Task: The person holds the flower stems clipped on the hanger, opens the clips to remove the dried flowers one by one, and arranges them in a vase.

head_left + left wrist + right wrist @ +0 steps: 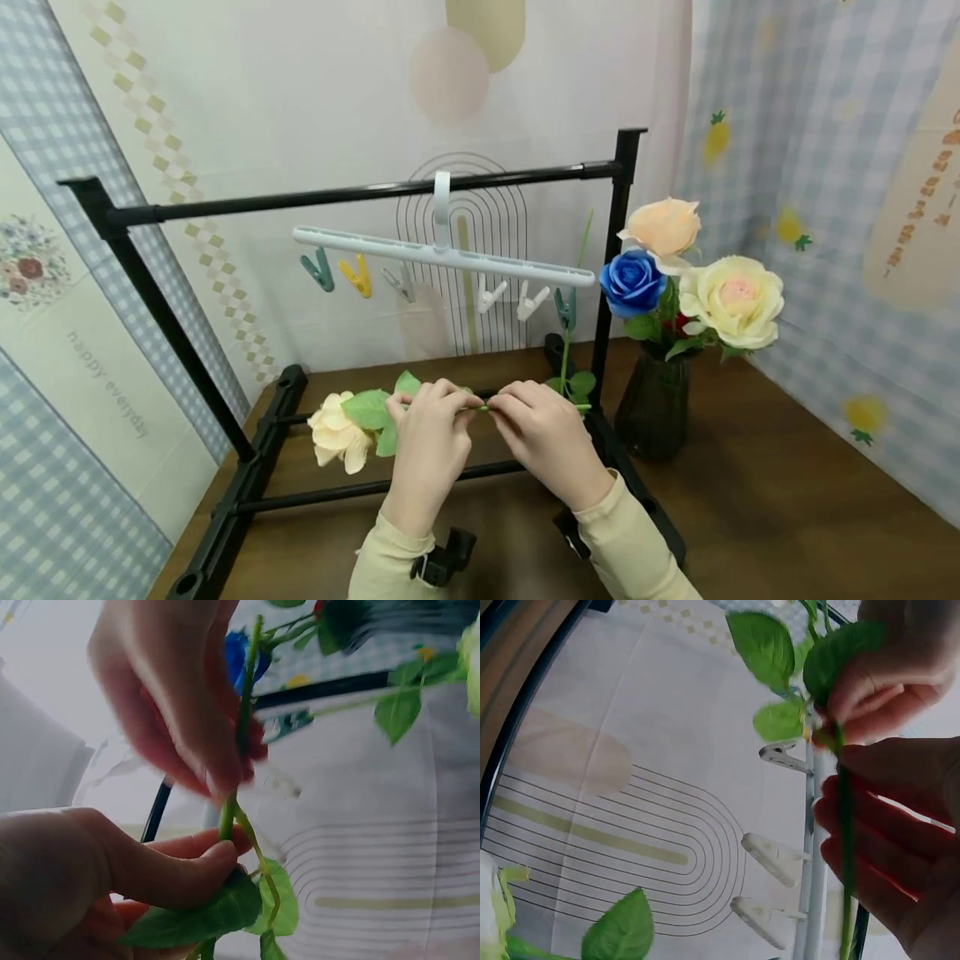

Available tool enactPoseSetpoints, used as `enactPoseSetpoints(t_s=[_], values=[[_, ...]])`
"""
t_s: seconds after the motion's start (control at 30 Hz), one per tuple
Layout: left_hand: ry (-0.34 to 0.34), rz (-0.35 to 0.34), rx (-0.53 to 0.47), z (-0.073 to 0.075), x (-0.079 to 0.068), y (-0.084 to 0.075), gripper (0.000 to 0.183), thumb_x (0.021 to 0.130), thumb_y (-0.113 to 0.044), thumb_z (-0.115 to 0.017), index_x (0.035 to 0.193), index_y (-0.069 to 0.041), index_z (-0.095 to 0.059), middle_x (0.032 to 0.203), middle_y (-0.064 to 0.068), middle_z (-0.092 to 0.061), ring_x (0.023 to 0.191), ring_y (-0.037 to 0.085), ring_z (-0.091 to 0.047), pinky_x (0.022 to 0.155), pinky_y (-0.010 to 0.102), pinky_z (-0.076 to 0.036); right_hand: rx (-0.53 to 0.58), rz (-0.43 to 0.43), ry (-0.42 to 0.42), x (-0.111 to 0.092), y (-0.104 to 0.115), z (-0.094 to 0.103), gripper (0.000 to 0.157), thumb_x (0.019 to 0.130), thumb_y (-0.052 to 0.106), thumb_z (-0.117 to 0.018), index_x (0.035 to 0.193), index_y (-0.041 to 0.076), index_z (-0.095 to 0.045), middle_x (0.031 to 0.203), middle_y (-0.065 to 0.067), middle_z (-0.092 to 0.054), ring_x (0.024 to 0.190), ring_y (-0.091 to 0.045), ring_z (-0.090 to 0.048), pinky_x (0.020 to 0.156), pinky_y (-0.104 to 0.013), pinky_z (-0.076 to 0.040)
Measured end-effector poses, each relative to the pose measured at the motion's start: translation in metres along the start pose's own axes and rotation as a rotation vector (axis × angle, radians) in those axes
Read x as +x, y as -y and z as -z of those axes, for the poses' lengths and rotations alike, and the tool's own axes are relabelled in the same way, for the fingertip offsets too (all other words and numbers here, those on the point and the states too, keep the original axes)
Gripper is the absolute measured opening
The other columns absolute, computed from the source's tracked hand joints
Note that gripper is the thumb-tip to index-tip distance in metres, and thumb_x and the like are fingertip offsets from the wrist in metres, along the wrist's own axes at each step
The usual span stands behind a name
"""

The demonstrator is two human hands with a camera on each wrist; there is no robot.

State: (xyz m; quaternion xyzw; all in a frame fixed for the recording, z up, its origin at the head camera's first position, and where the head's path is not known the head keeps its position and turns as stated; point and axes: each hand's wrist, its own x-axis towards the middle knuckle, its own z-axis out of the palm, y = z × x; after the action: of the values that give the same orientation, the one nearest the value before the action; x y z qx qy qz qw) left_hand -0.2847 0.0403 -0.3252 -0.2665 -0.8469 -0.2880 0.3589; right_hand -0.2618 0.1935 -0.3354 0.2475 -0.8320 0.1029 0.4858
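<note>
Both hands hold one artificial rose (339,435) by its stem, which lies crosswise in the head view, pale peach bloom to the left. My left hand (433,437) pinches the stem between thumb and fingers beside the green leaves (202,915). Close by, my right hand (551,433) pinches the stem (845,855) with thumb and fingertips, and the bare end runs past its fingers. Above the hands hangs a light blue hanger (450,257). Its rightmost teal clip (566,308) grips another stem (565,358), whose leaves and white bloom show below it.
A black rack (360,196) carries the hanger on its top bar. Several more clips, among them a yellow clip (356,276) and a white clip (532,301), hang from the hanger. A dark vase (656,408) with several roses stands at right on the brown table (757,500).
</note>
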Motion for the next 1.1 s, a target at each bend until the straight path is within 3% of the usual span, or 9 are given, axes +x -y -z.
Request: enactPoseSetpoints(t_s=[0.1,0.23,0.43,0.57,0.73,0.87,0.93,1.03,1.1], values=[[0.009,-0.013,0.013,-0.007,-0.002,-0.006,0.012,0.078,0.0,-0.074,0.079,-0.012,-0.076,0.08,0.001,-0.067,0.078,0.021,-0.058,0.085,0.05,-0.03,-0.06,0.003,0.025,-0.002,0.002,0.001,0.014,0.076,0.001,-0.077,0.087,0.01,-0.072,0.082,0.001,-0.068,0.074,-0.014,-0.062,0.068,-0.027,-0.05],[-0.036,-0.033,0.006,-0.011,0.0,-0.011,0.012,0.078,0.0,-0.074,0.08,-0.012,-0.076,0.081,0.001,-0.066,0.08,0.021,-0.059,0.086,0.05,-0.029,-0.104,-0.028,0.006,0.002,0.004,0.005,0.014,0.077,0.001,-0.076,0.087,0.011,-0.073,0.082,0.0,-0.068,0.073,-0.015,-0.062,0.067,-0.027,-0.049],[-0.162,-0.062,-0.154,-0.012,0.001,-0.02,0.03,0.078,-0.004,-0.077,0.107,-0.013,-0.071,0.109,0.008,-0.061,0.102,0.026,-0.057,0.09,0.049,-0.028,-0.096,-0.071,-0.083,0.003,-0.015,0.005,0.014,0.078,-0.001,-0.076,0.086,0.009,-0.073,0.083,-0.002,-0.07,0.075,-0.018,-0.065,0.07,-0.032,-0.052],[-0.174,-0.141,-0.305,-0.008,0.001,-0.029,0.034,0.082,-0.003,-0.074,0.115,-0.012,-0.068,0.12,0.011,-0.056,0.11,0.025,-0.055,0.093,0.041,-0.038,-0.101,-0.087,-0.183,0.003,-0.04,0.008,0.009,0.081,-0.001,-0.073,0.087,0.006,-0.073,0.085,-0.006,-0.071,0.075,-0.022,-0.066,0.069,-0.035,-0.051],[-0.079,-0.161,-0.444,-0.003,0.002,-0.036,0.029,0.087,-0.003,-0.069,0.115,-0.011,-0.067,0.123,0.009,-0.055,0.099,0.017,-0.061,0.079,0.029,-0.052,-0.092,-0.139,-0.319,0.004,-0.068,0.018,0.005,0.086,0.001,-0.069,0.089,0.002,-0.073,0.087,-0.011,-0.072,0.078,-0.028,-0.067,0.07,-0.04,-0.051],[-0.009,-0.163,-0.45,-0.001,0.002,-0.036,0.025,0.088,-0.002,-0.067,0.11,-0.012,-0.069,0.116,0.005,-0.059,0.09,0.012,-0.063,0.076,0.024,-0.053,-0.072,-0.189,-0.396,0.0,-0.081,0.025,0.006,0.088,0.002,-0.068,0.09,0.002,-0.073,0.089,-0.013,-0.072,0.081,-0.03,-0.067,0.074,-0.043,-0.052],[0.044,-0.204,-0.417,-0.002,0.003,-0.034,0.021,0.089,-0.003,-0.066,0.107,-0.012,-0.07,0.11,0.002,-0.063,0.089,0.011,-0.064,0.078,0.024,-0.053,-0.06,-0.207,-0.414,-0.003,-0.086,0.027,0.005,0.087,0.001,-0.068,0.09,0.001,-0.073,0.09,-0.014,-0.072,0.082,-0.031,-0.067,0.076,-0.043,-0.052],[0.22,-0.32,-0.302,-0.006,0.001,-0.031,0.015,0.091,-0.009,-0.065,0.104,-0.014,-0.07,0.1,-0.003,-0.067,0.088,0.009,-0.065,0.079,0.027,-0.052,-0.051,-0.228,-0.416,-0.007,-0.092,0.027,0.005,0.088,-0.001,-0.067,0.09,-0.001,-0.071,0.091,-0.016,-0.071,0.083,-0.031,-0.067,0.078,-0.043,-0.053],[0.413,-0.392,-0.198,-0.008,-0.002,-0.029,0.013,0.094,-0.017,-0.063,0.105,-0.017,-0.07,0.098,-0.006,-0.069,0.089,0.008,-0.066,0.084,0.034,-0.052,-0.047,-0.241,-0.413,-0.01,-0.097,0.025,0.005,0.088,-0.002,-0.066,0.09,-0.002,-0.07,0.091,-0.016,-0.07,0.085,-0.031,-0.066,0.08,-0.043,-0.053]])
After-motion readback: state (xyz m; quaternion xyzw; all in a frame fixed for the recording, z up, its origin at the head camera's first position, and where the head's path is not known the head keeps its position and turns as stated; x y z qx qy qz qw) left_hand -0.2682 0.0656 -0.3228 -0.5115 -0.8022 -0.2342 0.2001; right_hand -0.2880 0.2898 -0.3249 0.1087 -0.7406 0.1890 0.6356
